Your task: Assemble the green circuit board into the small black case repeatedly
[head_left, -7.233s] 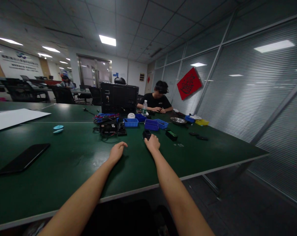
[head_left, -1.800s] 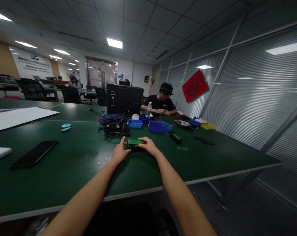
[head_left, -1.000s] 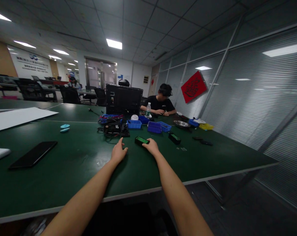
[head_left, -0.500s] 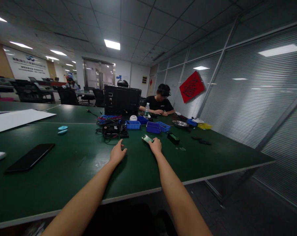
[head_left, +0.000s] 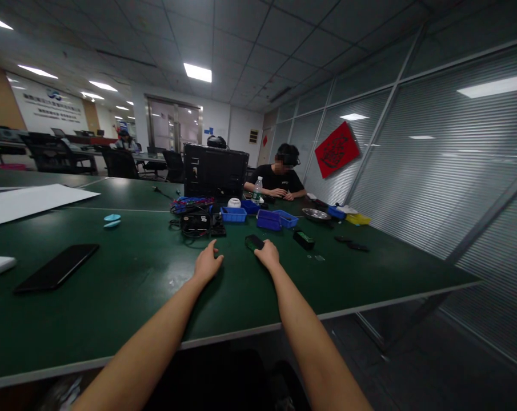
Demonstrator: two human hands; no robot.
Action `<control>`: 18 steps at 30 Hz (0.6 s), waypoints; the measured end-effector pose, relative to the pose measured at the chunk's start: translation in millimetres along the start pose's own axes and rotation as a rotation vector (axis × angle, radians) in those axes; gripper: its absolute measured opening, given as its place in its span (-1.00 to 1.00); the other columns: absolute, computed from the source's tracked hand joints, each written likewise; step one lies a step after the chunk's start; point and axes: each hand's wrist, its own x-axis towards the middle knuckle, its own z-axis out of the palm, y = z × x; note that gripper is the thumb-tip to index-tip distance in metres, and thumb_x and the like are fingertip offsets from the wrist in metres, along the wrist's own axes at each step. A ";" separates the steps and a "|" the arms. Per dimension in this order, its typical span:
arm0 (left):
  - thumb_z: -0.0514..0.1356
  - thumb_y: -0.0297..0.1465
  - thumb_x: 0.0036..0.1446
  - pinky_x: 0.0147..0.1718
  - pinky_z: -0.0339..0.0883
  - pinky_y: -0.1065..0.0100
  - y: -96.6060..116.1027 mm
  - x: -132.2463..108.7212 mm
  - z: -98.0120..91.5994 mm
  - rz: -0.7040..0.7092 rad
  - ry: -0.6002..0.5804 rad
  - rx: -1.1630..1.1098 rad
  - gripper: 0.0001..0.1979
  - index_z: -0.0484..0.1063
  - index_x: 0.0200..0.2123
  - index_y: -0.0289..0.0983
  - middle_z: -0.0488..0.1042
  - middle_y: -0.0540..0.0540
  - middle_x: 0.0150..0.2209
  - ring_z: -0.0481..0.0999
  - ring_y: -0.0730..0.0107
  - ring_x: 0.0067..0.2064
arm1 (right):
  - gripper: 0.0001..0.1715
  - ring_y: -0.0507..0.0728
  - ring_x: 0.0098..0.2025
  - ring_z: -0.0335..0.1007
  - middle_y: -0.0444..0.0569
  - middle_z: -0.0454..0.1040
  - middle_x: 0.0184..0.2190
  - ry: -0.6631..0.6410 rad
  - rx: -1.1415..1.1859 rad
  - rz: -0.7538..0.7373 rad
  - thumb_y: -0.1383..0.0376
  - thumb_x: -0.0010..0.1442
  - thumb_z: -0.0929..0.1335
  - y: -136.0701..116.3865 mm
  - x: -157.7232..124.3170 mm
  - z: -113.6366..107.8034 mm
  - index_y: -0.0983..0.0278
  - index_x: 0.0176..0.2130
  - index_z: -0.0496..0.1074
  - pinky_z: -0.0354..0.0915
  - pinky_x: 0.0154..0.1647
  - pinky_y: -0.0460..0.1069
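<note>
My right hand (head_left: 268, 254) holds the near end of a small black rectangular box (head_left: 253, 242) with a shiny top, low at the table surface. Whether the box touches the table I cannot tell. To its left, my left hand (head_left: 207, 262) rests on the green table (head_left: 155, 297) with fingers apart and nothing in them. A second black box (head_left: 303, 240), with green on its top, lies to the right of my right hand. Close to it are a small ring and a clear flat piece (head_left: 319, 258).
Ahead lie a black power adapter with cables (head_left: 195, 224), blue trays (head_left: 233, 214), a water bottle (head_left: 257, 190) and a monitor (head_left: 216, 171). A metal dish (head_left: 316, 214) is at right. A co-worker (head_left: 279, 177) sits beyond. Left lies a black phone-like slab (head_left: 56, 268).
The top of the box in my right hand has gone from a bright reflection to dark, its angle having shifted. My left hand stays in about the same place.
</note>
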 end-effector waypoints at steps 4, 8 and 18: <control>0.10 -0.33 0.00 -0.17 0.19 0.36 0.4 -0.2 0.0 -0.007 -0.021 0.012 -0.38 0.01 0.15 -0.22 0.41 -0.07 -0.10 0.38 0.30 -0.09 | -0.48 0.23 -0.10 0.29 0.18 0.30 -0.11 0.109 -0.016 0.073 0.29 -0.02 0.31 4.2 -0.2 -2.6 0.34 -0.04 0.15 0.20 -0.18 0.03; 0.10 -0.32 0.00 -0.18 0.19 0.36 -0.3 -0.2 1.0 0.003 -0.011 0.012 -0.39 0.01 0.15 -0.22 0.42 -0.08 -0.10 0.38 0.30 -0.10 | -0.41 0.25 -0.03 0.21 0.21 0.22 -0.05 0.153 -0.081 -0.010 0.40 0.00 0.29 7.3 -3.7 -2.2 0.32 0.04 0.09 0.15 -0.11 0.07; 0.10 -0.34 0.01 -0.17 0.20 0.36 2.3 -2.7 -1.4 -0.006 -0.029 0.001 -0.40 0.01 0.14 -0.22 0.42 -0.08 -0.10 0.41 0.32 -0.12 | -0.34 0.35 0.08 0.00 0.14 0.03 0.14 0.105 -0.062 -0.197 0.08 0.00 0.32 -10.4 -13.6 4.7 0.17 0.07 0.17 0.08 -0.07 0.19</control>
